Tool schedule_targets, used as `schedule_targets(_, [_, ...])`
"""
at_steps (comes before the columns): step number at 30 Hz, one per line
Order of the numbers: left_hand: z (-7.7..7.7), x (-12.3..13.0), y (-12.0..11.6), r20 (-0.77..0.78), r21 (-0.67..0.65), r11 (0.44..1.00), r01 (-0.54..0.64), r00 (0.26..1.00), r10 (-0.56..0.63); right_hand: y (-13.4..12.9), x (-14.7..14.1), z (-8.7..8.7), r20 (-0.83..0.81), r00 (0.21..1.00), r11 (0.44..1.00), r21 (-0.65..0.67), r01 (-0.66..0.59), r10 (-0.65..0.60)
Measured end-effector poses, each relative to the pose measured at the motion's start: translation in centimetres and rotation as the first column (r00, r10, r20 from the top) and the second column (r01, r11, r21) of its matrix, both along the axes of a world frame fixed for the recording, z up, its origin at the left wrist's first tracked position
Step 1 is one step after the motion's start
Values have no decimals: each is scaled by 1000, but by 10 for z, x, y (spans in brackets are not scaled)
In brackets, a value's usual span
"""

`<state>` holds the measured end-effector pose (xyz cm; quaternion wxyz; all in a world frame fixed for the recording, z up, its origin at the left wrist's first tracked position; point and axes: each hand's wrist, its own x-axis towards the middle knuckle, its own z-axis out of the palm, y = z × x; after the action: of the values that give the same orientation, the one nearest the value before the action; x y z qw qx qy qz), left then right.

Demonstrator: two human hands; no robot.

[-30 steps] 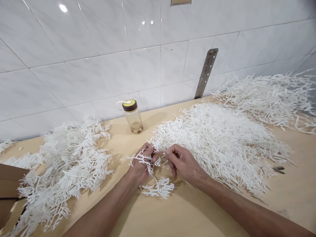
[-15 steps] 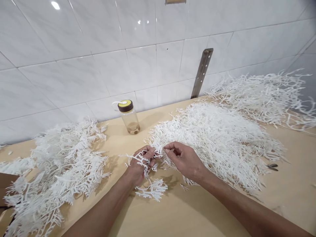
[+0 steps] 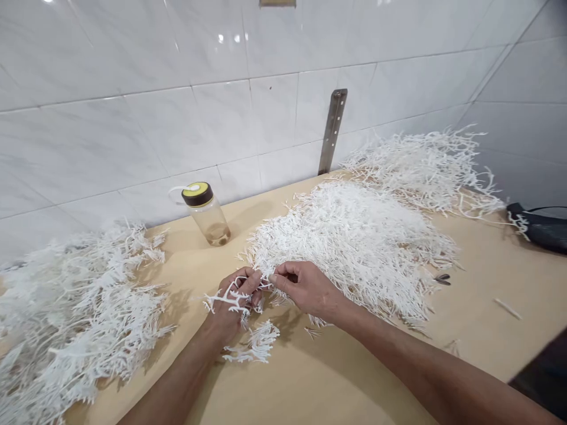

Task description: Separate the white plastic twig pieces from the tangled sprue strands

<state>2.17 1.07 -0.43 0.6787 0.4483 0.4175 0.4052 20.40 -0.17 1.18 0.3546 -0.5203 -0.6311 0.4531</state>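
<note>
A white branched piece (image 3: 230, 300), thin and twig-like, is held in my left hand (image 3: 239, 295), pinched between thumb and fingers. My right hand (image 3: 305, 289) is closed in a pinch by the left thumb, at the piece's right end; its fingertips hide the exact contact. Just beyond both hands spreads a large pile of short white sprigs (image 3: 349, 236). Below my left hand, a small white branched cluster (image 3: 257, 343) lies on the table (image 3: 283, 389).
On the left is a heap of white branched pieces (image 3: 88, 307). A lidded bottle (image 3: 210, 218) stands near the tiled wall (image 3: 146, 130), where a metal bracket (image 3: 332, 133) is upright. Long white strands (image 3: 420, 168) lie back right, with a black bag (image 3: 543, 230) and small dark snips (image 3: 443, 279) nearer.
My view has turned rightward, so everything sits further left and the black bag has appeared. Both hands remain close together at the branched piece, with only slight finger movement.
</note>
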Motion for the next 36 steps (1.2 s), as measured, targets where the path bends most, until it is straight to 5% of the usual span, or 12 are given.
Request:
schedule_targets(8, [0,0,1,-65,28,1000,-5,998,6,-2,-1,-8,-213,977,990,-142,-26,-5])
schedule_targets(22, [1,1,-1,77,-60,998,9,997,-4,-1,-5,-20,-420,907,993,-101,-54,6])
schedule_targets(33, [2,1,-3,156,-113,994,-2,988,20,-4,-4,-13,-331,944,997,-68,-34,10])
schedule_targets(36, [2,1,-3,177,-112,993,-47,982,67,-6,-8,-12,-224,975,998,49,27,-15])
